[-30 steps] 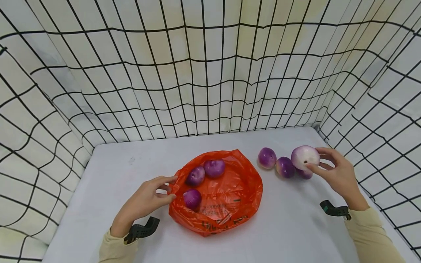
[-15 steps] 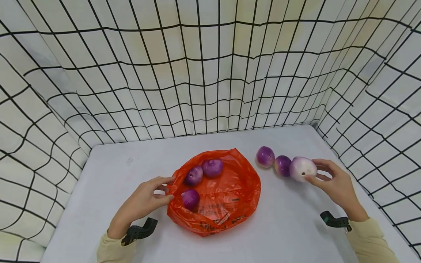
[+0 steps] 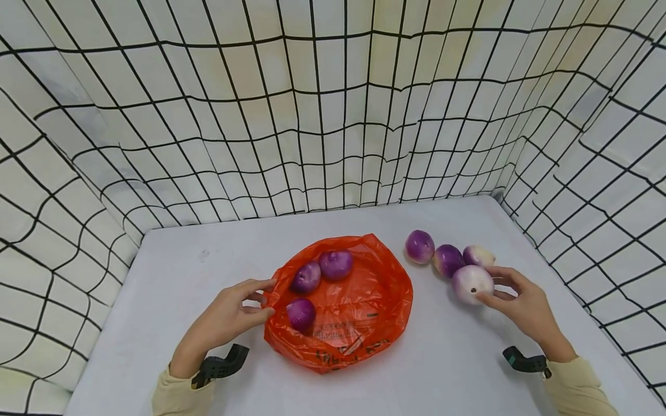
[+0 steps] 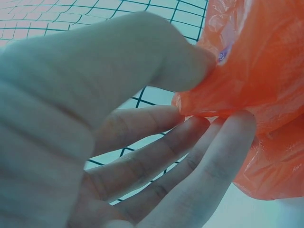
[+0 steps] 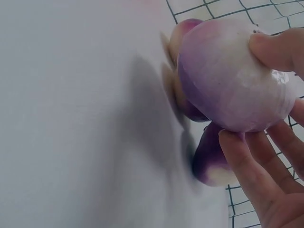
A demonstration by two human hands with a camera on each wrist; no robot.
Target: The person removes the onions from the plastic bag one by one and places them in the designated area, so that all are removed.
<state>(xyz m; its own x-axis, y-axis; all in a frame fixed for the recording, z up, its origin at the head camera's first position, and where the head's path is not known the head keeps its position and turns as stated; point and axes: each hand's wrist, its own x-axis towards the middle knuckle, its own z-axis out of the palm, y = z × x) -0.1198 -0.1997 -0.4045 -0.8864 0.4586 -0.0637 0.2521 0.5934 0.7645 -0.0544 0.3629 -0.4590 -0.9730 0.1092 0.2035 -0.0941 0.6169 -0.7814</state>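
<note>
- Your right hand [image 3: 522,300] has its grip around a pale purple onion [image 3: 472,283], fingertips [image 5: 273,47] curled over it, low over the counter [image 3: 468,358].
- That onion sits just beside three more onions [image 3: 448,258] lying in a row on the counter, right of the bag.
- Your left hand [image 3: 229,315] pinches the rim of the orange plastic bag [image 3: 359,318] between thumb and fingers [image 4: 190,137], grip closed on the plastic.
- The bag lies open on the counter with three purple onions [image 3: 318,277] inside, near your left hand.
- A checked cloth [image 3: 322,115] walls in the counter.
</note>
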